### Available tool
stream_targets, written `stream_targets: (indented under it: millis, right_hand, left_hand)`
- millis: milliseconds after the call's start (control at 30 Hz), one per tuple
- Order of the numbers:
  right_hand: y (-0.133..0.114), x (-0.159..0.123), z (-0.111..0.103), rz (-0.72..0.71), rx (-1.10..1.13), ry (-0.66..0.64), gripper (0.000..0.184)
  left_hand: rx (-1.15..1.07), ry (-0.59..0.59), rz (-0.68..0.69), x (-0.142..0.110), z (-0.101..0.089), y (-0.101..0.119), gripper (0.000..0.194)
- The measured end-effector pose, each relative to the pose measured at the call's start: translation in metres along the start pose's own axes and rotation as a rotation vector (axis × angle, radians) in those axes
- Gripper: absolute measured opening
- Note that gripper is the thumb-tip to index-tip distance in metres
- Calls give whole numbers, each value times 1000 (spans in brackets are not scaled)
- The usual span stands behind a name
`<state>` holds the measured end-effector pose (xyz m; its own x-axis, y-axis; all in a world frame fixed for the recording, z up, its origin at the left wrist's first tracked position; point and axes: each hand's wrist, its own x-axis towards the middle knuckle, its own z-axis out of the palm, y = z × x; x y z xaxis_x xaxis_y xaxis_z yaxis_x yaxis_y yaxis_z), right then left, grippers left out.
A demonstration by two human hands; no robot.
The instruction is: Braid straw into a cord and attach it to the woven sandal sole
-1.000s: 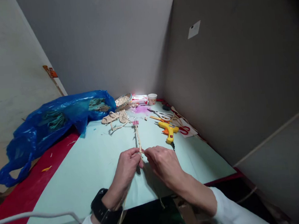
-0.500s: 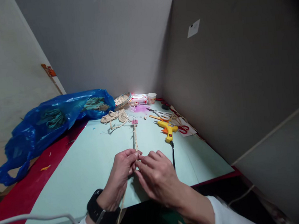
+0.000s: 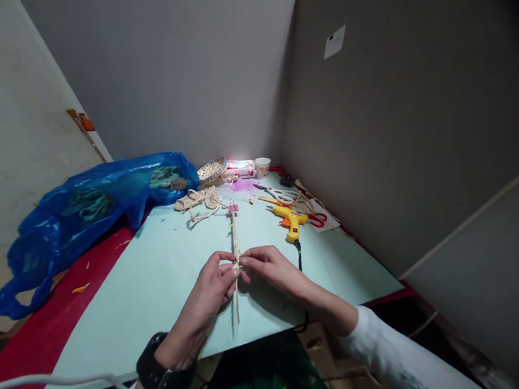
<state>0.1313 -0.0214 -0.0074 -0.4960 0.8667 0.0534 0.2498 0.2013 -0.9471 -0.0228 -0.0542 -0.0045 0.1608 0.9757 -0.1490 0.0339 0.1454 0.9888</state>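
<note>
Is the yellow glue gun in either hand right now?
No. The glue gun lies on the table beyond the right hand; both hands pinch the braid.

Yellow glue gun (image 3: 291,221), blue bag (image 3: 83,210)

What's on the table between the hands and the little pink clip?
The braided cord runs there, from the pink clip to where the left hand and right hand pinch it, on bare mat in the head view.

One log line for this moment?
left hand: pinching braid | right hand: pinching braid | far end: pink clip | glue gun: idle
</note>
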Motion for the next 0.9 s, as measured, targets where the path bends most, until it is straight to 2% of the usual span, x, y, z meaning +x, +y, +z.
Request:
stream_targets:
  millis: [133, 233, 300, 367, 500, 700, 800, 867, 900]
  right_hand:
    - [10, -1, 5, 35, 71, 38, 31]
    - [14, -1, 9, 59, 72, 130, 24]
    - [13, -1, 10, 63, 61, 185, 20]
    - [9, -2, 11, 56, 61, 213, 17]
    - [2, -4, 14, 44, 130, 220, 17]
    - [0, -6, 16, 62, 356, 125, 24]
    - [-2, -7, 13, 63, 462, 146, 24]
    - [-2, -7, 11, 56, 476, 169, 23]
    - [-2, -7, 10, 51, 465, 174, 24]
  left_hand:
    - [182, 49, 90, -4, 1, -2, 16]
    - [527, 123, 170, -12, 1, 7, 7]
    - [806, 182, 185, -19, 2, 16, 18]
    - [962, 224, 163, -25, 5, 23, 24]
    - [987, 214, 171, -36, 17, 17, 25]
    - [1074, 200, 390, -40, 34, -11, 27]
    - [1069, 191, 426, -38, 29, -5, 24]
    - [1016, 255, 419, -36, 21, 3, 23]
    - [959, 324, 405, -33, 17, 7, 23]
